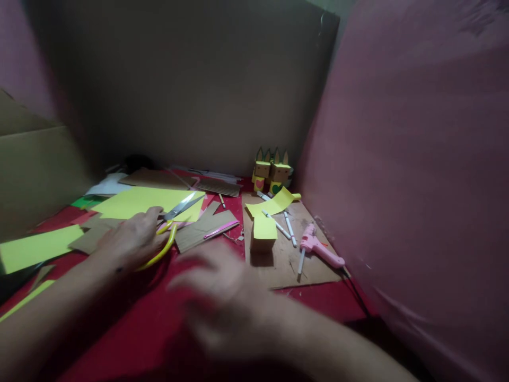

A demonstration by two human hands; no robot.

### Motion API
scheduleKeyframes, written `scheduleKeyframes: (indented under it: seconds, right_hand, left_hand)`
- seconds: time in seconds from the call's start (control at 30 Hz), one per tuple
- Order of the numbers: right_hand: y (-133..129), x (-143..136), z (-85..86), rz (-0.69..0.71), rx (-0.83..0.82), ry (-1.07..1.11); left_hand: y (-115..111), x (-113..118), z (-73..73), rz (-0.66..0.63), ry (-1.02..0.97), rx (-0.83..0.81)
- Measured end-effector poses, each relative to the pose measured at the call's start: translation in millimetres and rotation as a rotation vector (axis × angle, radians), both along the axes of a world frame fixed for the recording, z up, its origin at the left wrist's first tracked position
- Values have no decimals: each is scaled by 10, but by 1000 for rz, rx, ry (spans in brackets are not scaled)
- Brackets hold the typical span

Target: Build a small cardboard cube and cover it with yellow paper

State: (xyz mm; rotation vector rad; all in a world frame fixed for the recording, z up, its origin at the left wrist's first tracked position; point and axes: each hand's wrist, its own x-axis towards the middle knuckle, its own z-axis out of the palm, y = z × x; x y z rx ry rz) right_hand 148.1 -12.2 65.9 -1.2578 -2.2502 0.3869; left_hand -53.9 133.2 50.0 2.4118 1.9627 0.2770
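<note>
My left hand (137, 236) is closed around the yellow-handled scissors (170, 239), whose blades are apart and point up to the right over a yellow sheet (135, 203). My right hand (218, 292), blurred by motion, is over the red surface with its fingers spread and nothing seen in them. Beyond it stands a small cardboard box (263, 241) with a yellow top. A curled yellow strip (274, 203) lies just behind the box. Cardboard pieces (191, 237) and a pink slim tool (220, 229) lie between the hands and the yellow sheet.
A pink glue gun (318, 246) and white pens (289, 228) rest on a cardboard mat (286, 276). Two small cardboard figures (271, 172) stand at the back. Another yellow strip (42, 248) lies left. A large box (40, 175) and a pink wall (417, 185) flank the red table (131, 329).
</note>
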Motion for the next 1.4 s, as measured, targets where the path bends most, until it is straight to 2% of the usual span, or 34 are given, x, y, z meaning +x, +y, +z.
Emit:
scheduleKeyframes:
  seconds: [0.07, 0.13, 0.2, 0.27, 0.37, 0.43, 0.47, 0.57, 0.63, 0.7, 0.77, 0.97, 1.13, 1.27, 1.4]
  right_hand:
    - [181, 472, 111, -175, 3, -32]
    - [364, 875, 138, -250, -11, -50]
    - [496, 1124, 100, -312, -109, -101]
    - [570, 1219, 44, -333, -203, -53]
    - [623, 1181, 23, -359, -260, 114]
    - [652, 1109, 55, -307, -329, 327]
    - [668, 1069, 73, -253, -378, 460]
    - [720, 951, 94, -79, -485, 787]
    - [751, 888, 71, -30, -511, 910]
    - [771, 849, 29, -23, -523, 997]
    - [777, 831, -22, -46, -526, 1070]
    - [758, 783, -194, -116, -439, 1139]
    - [739, 717, -307, -159, -421, 1176]
    - [715, 708, -342, -171, -410, 1183]
    - [694, 756, -328, -137, -312, 981]
  left_hand:
    - [40, -35, -20, 1, 63, -24]
    - [71, -76, -32, 29, 118, -35]
    - [90, -121, -30, 33, 159, -33]
    - [94, -160, -11, -8, 217, -30]
    - [49, -151, 54, -72, 246, 20]
    - [-22, -56, 116, -138, 98, 52]
    - [-67, 21, 149, -192, -66, 48]
    - [-200, 319, 225, -437, -548, -261]
    - [-254, 512, 236, -613, -788, -478]
    - [-270, 654, 209, -666, -971, -535]
    - [-261, 732, 150, -654, -1067, -540]
    - [-241, 741, -65, -548, -1113, -528]
    - [-288, 784, -113, -478, -1145, -492]
    - [-299, 823, -183, -438, -1040, -285]
    - [-252, 799, -351, -585, -857, 42]
